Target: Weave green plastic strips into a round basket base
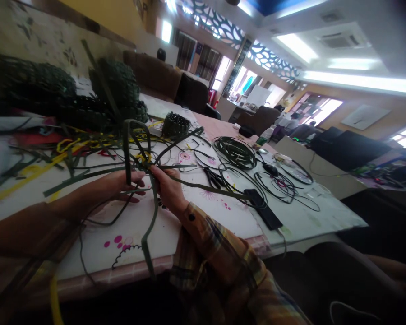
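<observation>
From where I stand, the big coil of green strip [223,155] makes a good marker on the table [203,219]. To its left, from the wearer's side, is the strip cluster [144,158], dark green lengths crossing at a yellow binding and fanning out every way, one arching up and over.

The right hand [167,187] has it, thumb and fingers closed in a pinch beside that crossing. The left hand [118,183] is farther from the coil, its fingers loosely parted and half curled around the dangling strips; whether they grip one or only brush it, I can't tell.

The table's near edge, with its pink border [122,276], runs nearer the wearer than the coil, and the plaid sleeve [219,239] crosses over it. There's bare patterned cover between hands and border, and another open stretch between the sleeve and the black slab [264,210], which lies on the coil's near side, towards the right. A black-handled tool [214,178] sits just nearer than the coil.

Room is tighter beyond the hands: loose green and yellow strips crowd the space left of the coil, with a small woven basket [176,125] behind them and bulky woven pieces [115,85] farther left.
</observation>
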